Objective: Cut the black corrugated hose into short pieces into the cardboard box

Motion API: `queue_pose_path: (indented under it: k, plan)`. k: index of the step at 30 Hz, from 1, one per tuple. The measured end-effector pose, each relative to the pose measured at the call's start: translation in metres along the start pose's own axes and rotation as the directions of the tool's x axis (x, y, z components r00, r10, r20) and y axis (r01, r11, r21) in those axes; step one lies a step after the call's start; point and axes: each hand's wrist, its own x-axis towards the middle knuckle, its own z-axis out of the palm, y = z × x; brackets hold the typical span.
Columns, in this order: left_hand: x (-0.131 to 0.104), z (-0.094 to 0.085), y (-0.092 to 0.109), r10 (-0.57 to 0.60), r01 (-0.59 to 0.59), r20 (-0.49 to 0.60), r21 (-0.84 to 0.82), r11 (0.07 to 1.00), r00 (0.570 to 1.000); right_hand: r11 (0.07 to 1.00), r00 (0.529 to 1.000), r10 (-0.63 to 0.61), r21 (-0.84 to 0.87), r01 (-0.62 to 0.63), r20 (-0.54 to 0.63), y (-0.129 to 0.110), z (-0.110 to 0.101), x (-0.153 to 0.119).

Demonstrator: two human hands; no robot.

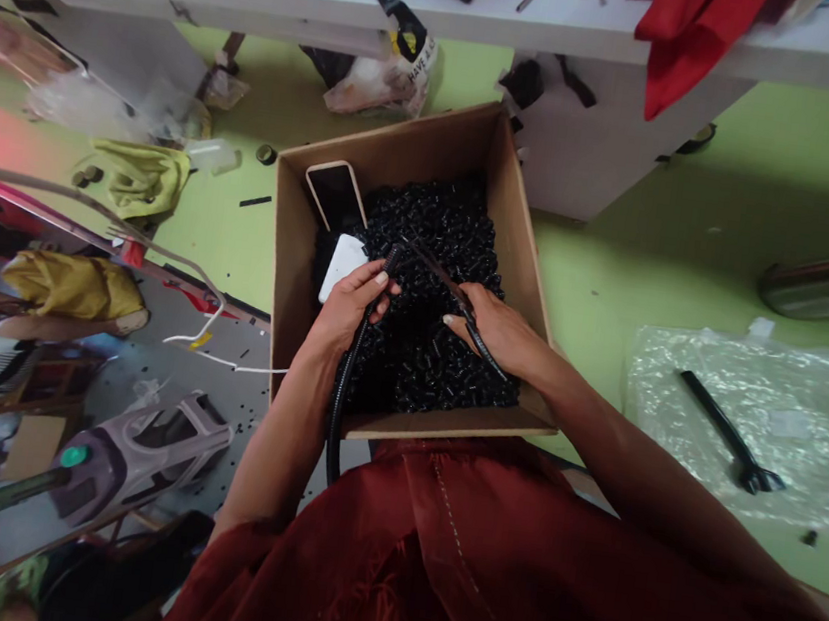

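My left hand [355,301] is closed around a black corrugated tube [340,402], its cut end poking up past my thumb. The rest of the tube runs down beside my left forearm and over the box's near edge. In my right hand [493,322] is a pair of dark scissors [448,281], with the narrow blades pointing toward the tube's end. Both hands are over an open cardboard box [534,255]. Short black tube pieces [433,214] fill much of it. A phone [336,195] and a white rectangular device [343,263] lie at its left side.
A cluttered white shelf [569,39] crosses behind the box. On the green surface at right are a clear plastic sheet [701,436], a black stick-like tool [718,423] and a metal flask [818,284]. A white cable [227,363] reaches the box. Another person's leg [1,355] shows at left.
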Motion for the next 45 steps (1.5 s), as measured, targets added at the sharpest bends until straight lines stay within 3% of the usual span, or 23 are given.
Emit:
queue_pose_path:
  k: [8, 34, 45]
  plan:
    - [0.0, 0.002, -0.002, -0.019, 0.019, 0.011, -0.003, 1.0, 1.0, 0.998, 0.998, -0.014, -0.067, 0.018, 0.069, -0.004, -0.001, -0.001]
    - [0.001, 0.011, -0.01, -0.107, 0.098, 0.109, 0.089, 0.991, 0.988, 0.997, 0.998, -0.064, -0.035, 0.065, 0.029, 0.0, 0.002, 0.003]
    - [-0.007, 0.002, 0.002, -0.256, 0.218, 0.262, 0.166, 0.962, 0.931, 0.996, 1.0, -0.029, -0.089, 0.029, -0.002, -0.001, -0.001, 0.0]
